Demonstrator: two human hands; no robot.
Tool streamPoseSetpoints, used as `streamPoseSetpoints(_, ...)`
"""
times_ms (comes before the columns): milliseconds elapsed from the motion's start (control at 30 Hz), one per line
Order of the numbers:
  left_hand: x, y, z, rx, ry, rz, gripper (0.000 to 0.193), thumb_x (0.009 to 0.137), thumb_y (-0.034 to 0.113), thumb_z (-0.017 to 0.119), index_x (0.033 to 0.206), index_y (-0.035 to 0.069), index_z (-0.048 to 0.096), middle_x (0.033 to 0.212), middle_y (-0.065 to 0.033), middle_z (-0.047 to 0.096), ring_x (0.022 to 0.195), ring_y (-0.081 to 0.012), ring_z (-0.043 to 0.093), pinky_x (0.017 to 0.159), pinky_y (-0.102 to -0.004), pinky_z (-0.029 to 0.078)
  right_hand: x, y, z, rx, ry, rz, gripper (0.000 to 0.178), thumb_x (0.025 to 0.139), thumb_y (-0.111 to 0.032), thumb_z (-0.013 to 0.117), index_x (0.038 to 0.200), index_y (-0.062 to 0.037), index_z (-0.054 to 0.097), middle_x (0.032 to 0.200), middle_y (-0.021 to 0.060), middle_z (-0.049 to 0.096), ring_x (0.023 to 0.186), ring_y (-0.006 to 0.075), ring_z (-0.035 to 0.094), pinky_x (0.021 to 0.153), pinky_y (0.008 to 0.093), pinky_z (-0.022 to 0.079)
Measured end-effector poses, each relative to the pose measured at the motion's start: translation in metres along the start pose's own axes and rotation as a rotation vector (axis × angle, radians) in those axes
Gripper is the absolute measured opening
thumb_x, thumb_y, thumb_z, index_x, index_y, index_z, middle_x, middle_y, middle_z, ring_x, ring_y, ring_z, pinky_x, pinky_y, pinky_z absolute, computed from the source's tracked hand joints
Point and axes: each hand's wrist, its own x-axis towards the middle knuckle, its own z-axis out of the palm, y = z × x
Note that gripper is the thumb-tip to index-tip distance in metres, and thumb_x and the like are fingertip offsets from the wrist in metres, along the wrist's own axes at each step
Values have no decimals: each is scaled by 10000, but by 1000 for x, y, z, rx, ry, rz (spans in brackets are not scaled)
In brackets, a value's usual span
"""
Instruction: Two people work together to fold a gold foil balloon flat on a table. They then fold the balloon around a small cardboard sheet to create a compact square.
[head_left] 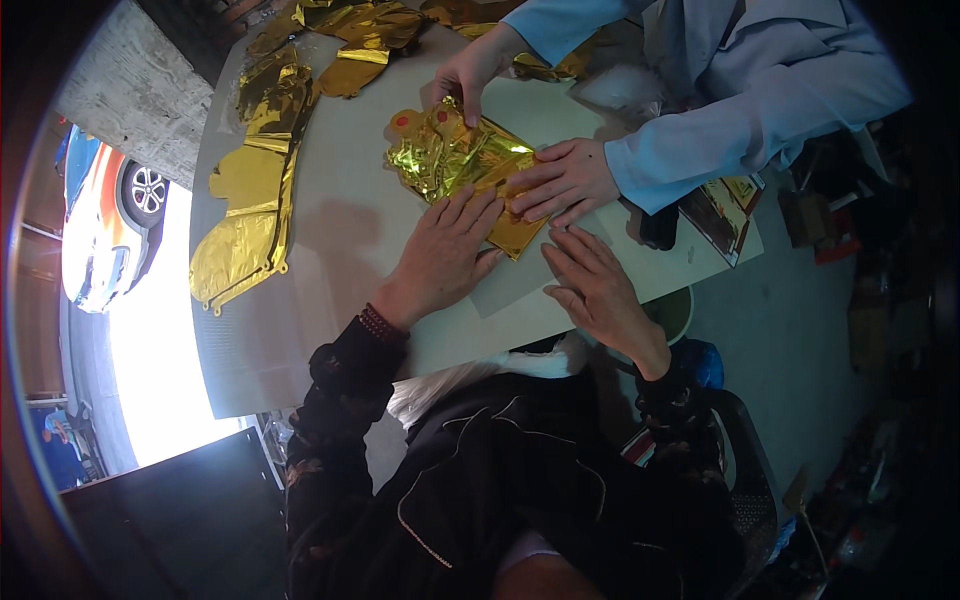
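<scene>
A flat, crinkled gold foil balloon (450, 150) with red round marks lies near the middle of the table, its lower right part folded into a smooth strip. My left hand (445, 245) rests with fingers stretched out on the foil's near edge. Just right of the foil's near corner, my right hand (598, 290) is held low with its fingers extended and nothing in them. Across from me, a co-worker's one hand (480, 75) pinches the far edge of the foil, while their other hand (570, 180) presses flat on the folded strip.
More gold foil balloons (255, 190) lie flat along the table's left and far sides. A clear plastic bag (620, 90) sits beside the co-worker. A black object (655, 225) and a printed sheet (715, 215) are at the right table edge. Below that edge stands a bucket (672, 312).
</scene>
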Motion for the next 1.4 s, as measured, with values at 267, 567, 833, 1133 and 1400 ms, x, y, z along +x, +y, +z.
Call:
streamPoseSetpoints(267,-5,3,-2,8,5,-54,642,1005,364,577,1531,40,403,1573,-160,421,1471,-356,367,1222,-459,282,1,-2,-1,-7,-9,9,552,925,-237,702,1404,4,568,1509,180,492,1443,386,403,1186,495,341)
streamPoseSetpoints(567,-9,2,-2,8,16,-58,621,1005,348,576,1519,36,418,1562,-157,436,1478,-342,365,1218,-449,291,0,-2,-1,-28,-9,4,551,930,-244,701,1407,-2,568,1513,172,492,1452,375,397,1191,492,340)
streamPoseSetpoints(833,-8,2,-2,3,-2,-66,626,1006,346,575,1525,37,411,1571,-159,426,1483,-351,358,1216,-463,288,1,-4,-2,-23,-15,16,557,927,-235,703,1415,-6,562,1518,169,488,1452,377,396,1194,490,336)
streamPoseSetpoints(1133,-9,0,0,70,-18,-67,649,1018,422,531,1546,70,399,1584,-120,424,1490,-298,355,1233,-439,267,1,-2,0,-14,-6,13,563,919,-228,707,1417,-9,560,1519,167,486,1450,381,396,1192,488,338)
streamPoseSetpoints(1400,-11,3,-4,67,-33,-81,645,1025,433,515,1551,80,394,1589,-113,422,1497,-276,347,1243,-419,253,1,-3,-1,-18,-4,10,563,920,-223,709,1418,-11,559,1518,167,487,1449,379,399,1191,486,340)
